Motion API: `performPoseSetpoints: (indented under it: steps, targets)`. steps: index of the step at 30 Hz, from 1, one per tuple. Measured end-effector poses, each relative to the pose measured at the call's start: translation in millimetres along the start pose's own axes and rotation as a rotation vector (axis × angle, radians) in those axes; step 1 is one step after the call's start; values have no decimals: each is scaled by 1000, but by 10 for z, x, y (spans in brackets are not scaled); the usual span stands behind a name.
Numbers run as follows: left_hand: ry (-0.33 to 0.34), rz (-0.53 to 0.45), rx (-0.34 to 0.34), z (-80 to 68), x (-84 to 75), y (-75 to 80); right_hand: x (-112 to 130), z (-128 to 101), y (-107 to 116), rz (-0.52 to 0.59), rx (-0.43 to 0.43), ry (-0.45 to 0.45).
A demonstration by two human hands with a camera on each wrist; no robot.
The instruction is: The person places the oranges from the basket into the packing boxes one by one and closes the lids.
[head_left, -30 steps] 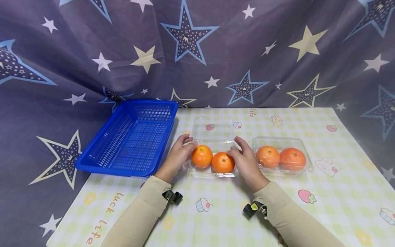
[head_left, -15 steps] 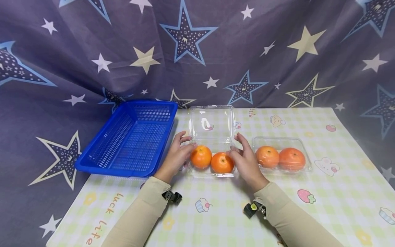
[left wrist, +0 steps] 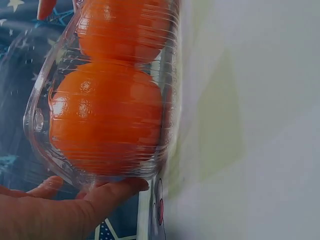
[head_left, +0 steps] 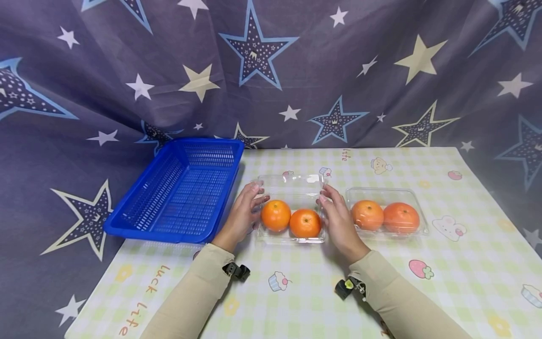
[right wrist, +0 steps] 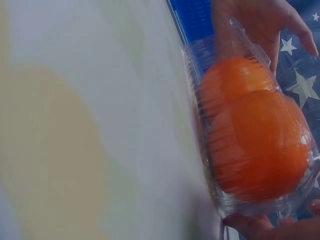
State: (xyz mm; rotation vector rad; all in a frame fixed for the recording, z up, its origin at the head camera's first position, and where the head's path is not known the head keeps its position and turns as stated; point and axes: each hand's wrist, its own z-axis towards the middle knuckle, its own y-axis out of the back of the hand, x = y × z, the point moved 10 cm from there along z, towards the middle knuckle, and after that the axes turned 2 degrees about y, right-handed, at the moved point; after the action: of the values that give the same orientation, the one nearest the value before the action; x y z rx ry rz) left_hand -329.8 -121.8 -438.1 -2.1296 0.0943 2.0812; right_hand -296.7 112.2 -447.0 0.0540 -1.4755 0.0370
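Note:
A clear plastic clamshell box (head_left: 311, 240) lies on the table with two oranges in its base: the left orange (head_left: 276, 215) and the right orange (head_left: 306, 223). Its hinged lid (head_left: 292, 184) is raised at the back and leans forward over the base. My left hand (head_left: 242, 215) grips the box's left side, fingers at the lid's edge. On the opposite side, my right hand (head_left: 340, 222) holds the right edge of the lid with thumb and fingers. In the left wrist view, fingertips touch the end wall of the ribbed base (left wrist: 167, 100).
To the left stands a blue plastic basket (head_left: 211, 233). A second closed clamshell box (head_left: 387, 192) with two oranges lies right of my right hand. A starry curtain (head_left: 360, 42) hangs behind the checked tablecloth (head_left: 305, 306).
The lid has swung up from leaning back, through upright, to tilting forward over the oranges. My fingers have followed it along both sides; the box base has stayed in place.

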Motion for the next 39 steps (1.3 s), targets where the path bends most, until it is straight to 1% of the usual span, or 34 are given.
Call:
performPoseSetpoints:
  steps: [2, 5, 8, 11, 15, 17, 20, 25, 28, 33, 37, 39]
  targets:
    - [2, -62, 5, -14, -3, -19, -16, -5, -15, 45, 7, -15]
    - [13, -123, 4, -35, -11, -39, -44, -23, -28, 84, 4, -44]
    - [26, -144, 4, -56, -23, -42, -51, -49, -38, 108, 0, -60]
    - [43, -111, 11, -90, -10, -29, -48, -73, -53, 120, 6, -71]
    - [48, -60, 41, -159, 1, -18, -37, -116, -79, 162, 35, -110]
    - [40, -45, 57, -193, -11, -19, -32, -135, -83, 186, 45, -129]
    - [45, 5, 69, -241, -7, -17, -27, -156, -76, 208, 52, -135]
    - [60, 141, 71, -323, 23, 7, -20, -206, -75, 179, 83, -102]
    - [64, 197, 66, -354, 52, 31, -32, -233, -79, 155, 91, -103]
    - [62, 218, 78, -387, 81, 43, -41, -283, -73, 118, 73, -124]
    - [88, 246, 75, -413, 103, 65, -42, -339, -66, 118, 55, -146]
    - [114, 261, 75, -437, 123, 84, -48, -370, -65, 119, 53, -156]
